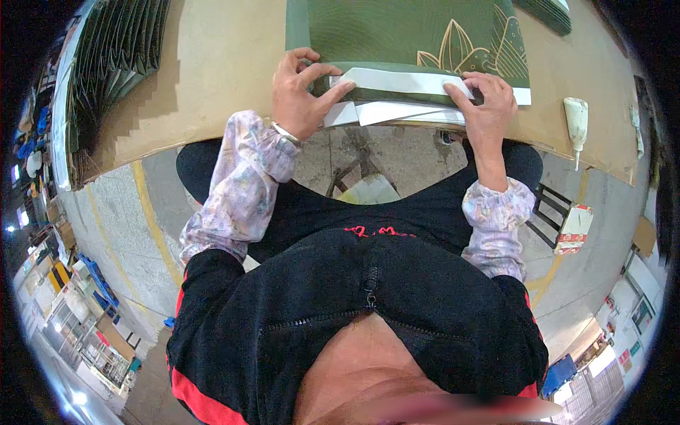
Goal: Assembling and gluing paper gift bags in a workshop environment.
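Both forearms reach forward over the near edge of the cardboard-covered table (212, 78), the left one angled inward and the right one nearly straight. The left hand (301, 95) lies just past that edge, fingers curled and pinched together. The right hand (487, 106) rests palm down just past the same edge, fingers stretched toward the left hand.

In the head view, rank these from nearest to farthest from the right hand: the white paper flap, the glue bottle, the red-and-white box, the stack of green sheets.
From the right hand:
1. White paper flap: under its fingers, touching.
2. Glue bottle: on the table to its right.
3. Red-and-white box: lower right, off the table.
4. Stack of green sheets: far left of the table.
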